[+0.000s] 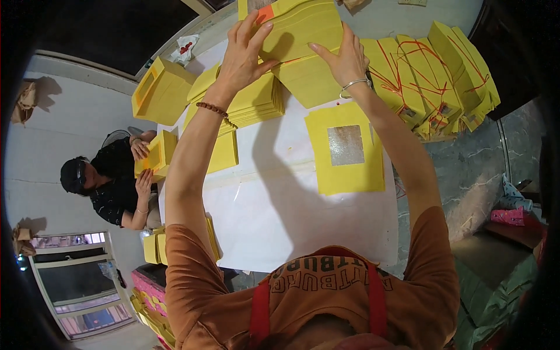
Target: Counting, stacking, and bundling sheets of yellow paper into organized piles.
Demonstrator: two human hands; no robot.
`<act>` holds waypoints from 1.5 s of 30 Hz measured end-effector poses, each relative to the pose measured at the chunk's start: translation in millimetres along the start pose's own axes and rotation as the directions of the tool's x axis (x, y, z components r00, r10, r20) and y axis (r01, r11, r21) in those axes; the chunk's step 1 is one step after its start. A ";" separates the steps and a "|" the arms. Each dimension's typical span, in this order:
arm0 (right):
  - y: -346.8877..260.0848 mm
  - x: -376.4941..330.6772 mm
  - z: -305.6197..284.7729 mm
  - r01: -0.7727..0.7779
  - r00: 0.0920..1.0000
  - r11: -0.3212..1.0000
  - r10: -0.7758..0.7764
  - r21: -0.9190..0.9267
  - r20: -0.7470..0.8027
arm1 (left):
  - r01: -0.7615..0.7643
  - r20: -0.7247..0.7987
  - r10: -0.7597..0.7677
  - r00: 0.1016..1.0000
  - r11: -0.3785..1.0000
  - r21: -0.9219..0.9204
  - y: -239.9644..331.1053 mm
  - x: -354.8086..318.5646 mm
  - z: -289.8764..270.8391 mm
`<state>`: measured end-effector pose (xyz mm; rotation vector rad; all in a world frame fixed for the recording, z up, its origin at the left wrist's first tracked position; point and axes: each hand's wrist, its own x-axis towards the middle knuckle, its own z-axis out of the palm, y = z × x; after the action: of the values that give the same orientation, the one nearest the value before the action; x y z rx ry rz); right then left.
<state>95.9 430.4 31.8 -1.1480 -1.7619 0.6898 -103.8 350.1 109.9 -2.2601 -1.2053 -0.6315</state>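
At the far side of the table, my left hand [244,55] is at the left of a thick stack of yellow paper pieces [306,32]. Its fingers are spread and cast a shadow on the stack. My right hand [345,63] lies along the stack's right edge, fingers stretched upward and thumb apart over the near face. A patch of orange shows at the stack's left end. Beneath my right forearm lies a flat yellow piece with a square window [345,146]. Left of my hands, more yellow pieces [254,102] lie piled.
Yellow bundles tied with red string [417,76] stand at the far right. On the left, a co-worker [114,181] in a dark cap handles a yellow windowed piece [160,154]. A yellow box-shaped stack [157,90] stands beyond. White sheeting covers the table [326,224].
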 end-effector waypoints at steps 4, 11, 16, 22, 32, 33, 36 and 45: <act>1.2 -0.5 1.1 0.015 1.000 0.999 -0.015 0.044 -0.003 | -0.001 -0.009 0.001 1.000 1.000 -0.002 0.2 0.2 -0.2; -9.7 -19.4 8.2 0.028 0.996 0.999 -0.030 -0.026 -0.084 | -0.027 -0.010 0.027 1.000 1.000 0.011 1.6 0.0 -1.5; -19.5 -40.6 21.2 0.204 0.899 0.973 -0.230 -0.108 -0.373 | -0.033 -0.010 0.033 0.999 0.999 -0.010 1.1 3.6 -1.1; -23.3 -73.2 30.3 0.459 0.852 0.821 -0.515 -0.339 -0.095 | -0.046 0.009 0.046 0.999 0.999 -0.003 -2.4 5.5 -1.9; -20.4 -66.2 41.7 0.453 0.886 0.846 -0.462 -0.282 0.040 | -0.036 0.006 0.036 0.999 0.999 -0.010 -0.5 4.7 -2.8; -23.1 -66.3 42.6 0.455 0.885 0.845 -0.463 -0.281 0.040 | -0.039 0.005 0.039 0.999 0.999 -0.007 -0.9 3.4 -3.2; -33.6 -67.2 50.8 0.224 0.955 0.973 -0.229 0.047 0.187 | -0.052 0.001 0.052 0.999 0.999 -0.004 -2.9 2.8 -4.6; -62.0 -66.9 48.4 -0.582 0.804 -0.247 -0.030 0.775 0.594 | 0.070 -0.088 -0.082 0.993 0.989 -0.130 -5.1 13.2 -13.6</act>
<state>38.4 344.8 35.3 -0.1126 -0.4637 2.2753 -103.8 352.3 129.5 -2.2682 -1.2423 -0.8559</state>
